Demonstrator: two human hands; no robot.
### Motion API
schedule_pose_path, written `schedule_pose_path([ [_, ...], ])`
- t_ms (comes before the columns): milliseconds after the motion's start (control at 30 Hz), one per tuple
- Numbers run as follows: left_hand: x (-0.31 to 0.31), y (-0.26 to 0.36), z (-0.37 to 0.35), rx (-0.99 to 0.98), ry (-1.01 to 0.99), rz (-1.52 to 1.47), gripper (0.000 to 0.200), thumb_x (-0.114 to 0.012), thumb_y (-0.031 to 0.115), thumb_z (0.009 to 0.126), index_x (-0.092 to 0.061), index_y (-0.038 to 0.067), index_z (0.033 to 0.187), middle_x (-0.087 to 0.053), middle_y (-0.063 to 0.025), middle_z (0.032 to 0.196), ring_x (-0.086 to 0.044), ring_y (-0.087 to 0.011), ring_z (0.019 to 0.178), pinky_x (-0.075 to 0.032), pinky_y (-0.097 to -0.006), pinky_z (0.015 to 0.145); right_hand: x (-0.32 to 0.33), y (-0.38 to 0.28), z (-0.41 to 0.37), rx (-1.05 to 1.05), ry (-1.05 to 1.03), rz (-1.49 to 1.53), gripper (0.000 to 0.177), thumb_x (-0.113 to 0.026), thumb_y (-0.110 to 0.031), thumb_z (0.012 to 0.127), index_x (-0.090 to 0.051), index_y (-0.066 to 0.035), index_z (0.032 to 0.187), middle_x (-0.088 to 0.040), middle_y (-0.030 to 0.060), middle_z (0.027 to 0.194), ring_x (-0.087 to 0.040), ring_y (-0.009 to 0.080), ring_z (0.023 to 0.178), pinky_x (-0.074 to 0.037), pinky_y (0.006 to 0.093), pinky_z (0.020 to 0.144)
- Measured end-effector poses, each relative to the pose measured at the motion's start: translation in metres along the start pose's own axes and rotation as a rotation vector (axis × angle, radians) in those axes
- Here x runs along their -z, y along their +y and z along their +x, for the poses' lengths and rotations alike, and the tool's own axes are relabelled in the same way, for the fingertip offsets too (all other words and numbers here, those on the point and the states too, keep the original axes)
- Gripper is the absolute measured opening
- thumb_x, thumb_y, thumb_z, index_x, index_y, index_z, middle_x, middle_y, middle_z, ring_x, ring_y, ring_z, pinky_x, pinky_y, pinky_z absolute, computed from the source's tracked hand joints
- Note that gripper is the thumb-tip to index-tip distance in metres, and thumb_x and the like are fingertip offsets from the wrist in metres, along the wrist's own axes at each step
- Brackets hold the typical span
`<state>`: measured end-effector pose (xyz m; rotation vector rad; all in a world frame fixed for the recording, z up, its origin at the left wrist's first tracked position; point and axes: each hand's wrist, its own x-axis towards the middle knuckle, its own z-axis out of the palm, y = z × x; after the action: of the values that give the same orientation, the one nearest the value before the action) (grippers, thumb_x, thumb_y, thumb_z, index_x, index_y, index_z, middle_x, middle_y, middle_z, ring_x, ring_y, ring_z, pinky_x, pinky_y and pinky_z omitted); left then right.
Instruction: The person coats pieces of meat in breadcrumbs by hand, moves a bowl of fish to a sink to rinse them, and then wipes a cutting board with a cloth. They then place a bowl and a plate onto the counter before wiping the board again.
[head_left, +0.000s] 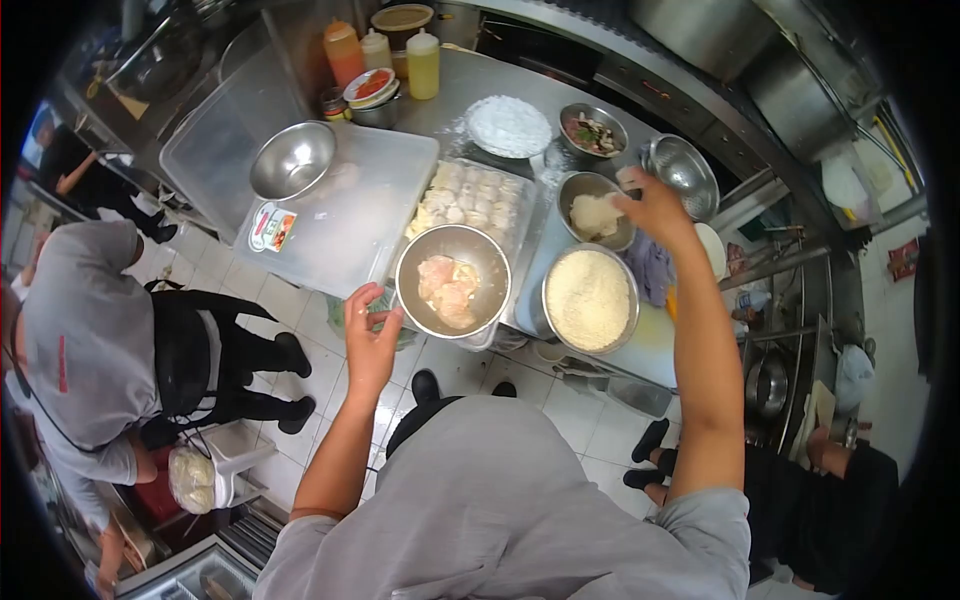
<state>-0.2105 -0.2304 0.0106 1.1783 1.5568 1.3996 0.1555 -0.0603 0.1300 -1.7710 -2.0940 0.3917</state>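
My left hand (371,335) is at the left rim of a steel bowl (404,262), fingers apart, thumb right by the metal. Pieces of raw, pale pink meat (449,290) lie inside that bowl. On the right, my right hand (652,208) reaches over a second steel bowl (578,187). Its closed fingertips are at the edge of a pale, wet-looking piece of meat (596,215) in there. Directly below stands a bowl full of breadcrumbs (590,298). White powder is heaped on a round plate (509,126) farther back.
A tray of portioned pale pieces (472,197) sits beside a plastic lid (340,225) bearing an empty steel bowl (293,162). Squeeze bottles (423,65), a bowl of chopped food (593,131) and a colander (684,175) stand behind. Co-workers (100,330) are at left and right.
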Motion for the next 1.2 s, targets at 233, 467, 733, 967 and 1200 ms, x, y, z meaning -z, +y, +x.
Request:
schedule_pose_path([
  [233,-0.012,0.013,-0.008,-0.152,0.02,0.161,0.035,-0.063,0.004,0.082,-0.05,0.002,0.115,-0.04,-0.0133,0.123,-0.058,-0.0139,0.081,-0.051,-0.0246,0.065,-0.114,-0.114,-0.037,0.558,-0.337,-0.049,0.027,-0.066,-0.019,0.076,-0.065,-0.015,0.103,-0.062,0.0116,0.103,-0.061,0.0267,0.096,-0.051,0.0387,0.079],
  [467,-0.015,0.011,-0.029,-0.221,-0.105,0.355,0.031,-0.067,0.0,0.078,-0.058,0.004,0.107,-0.046,-0.01,0.114,-0.056,-0.0147,0.084,-0.048,-0.0268,0.067,-0.181,-0.115,-0.053,0.821,-0.316,-0.172,0.023,-0.059,-0.017,0.077,-0.067,-0.018,0.098,-0.061,0.0081,0.095,-0.059,0.0259,0.1,-0.05,0.0395,0.08],
  [733,-0.015,0.006,-0.029,-0.249,-0.116,0.379,0.032,-0.071,0.004,0.076,-0.059,0.006,0.106,-0.047,-0.0115,0.117,-0.057,-0.0199,0.087,-0.049,-0.0308,0.07,-0.154,-0.117,-0.039,0.624,-0.385,-0.026,0.028,-0.062,-0.007,0.07,-0.06,-0.007,0.098,-0.06,0.0132,0.094,-0.059,0.0303,0.095,-0.049,0.0415,0.08],
  [967,-0.006,0.017,-0.026,-0.349,-0.089,0.46,0.027,-0.07,0.003,0.075,-0.06,0.001,0.1,-0.048,-0.015,0.121,-0.06,-0.0245,0.088,-0.05,-0.0336,0.07,-0.084,-0.103,-0.029,0.501,-0.355,0.34,0.028,-0.058,-0.001,0.076,-0.054,-0.003,0.103,-0.058,0.0152,0.097,-0.057,0.0306,0.089,-0.047,0.0373,0.079],
  [1200,-0.018,0.051,-0.027,-0.541,-0.225,0.331,0.026,-0.07,-0.002,0.072,-0.061,0.0,0.097,-0.051,-0.0156,0.118,-0.059,-0.0254,0.089,-0.05,-0.0336,0.074,0.031,-0.099,-0.063,0.355,-0.319,0.139,0.022,-0.06,-0.005,0.079,-0.055,-0.004,0.1,-0.061,0.0149,0.097,-0.059,0.0328,0.092,-0.047,0.0399,0.078],
])
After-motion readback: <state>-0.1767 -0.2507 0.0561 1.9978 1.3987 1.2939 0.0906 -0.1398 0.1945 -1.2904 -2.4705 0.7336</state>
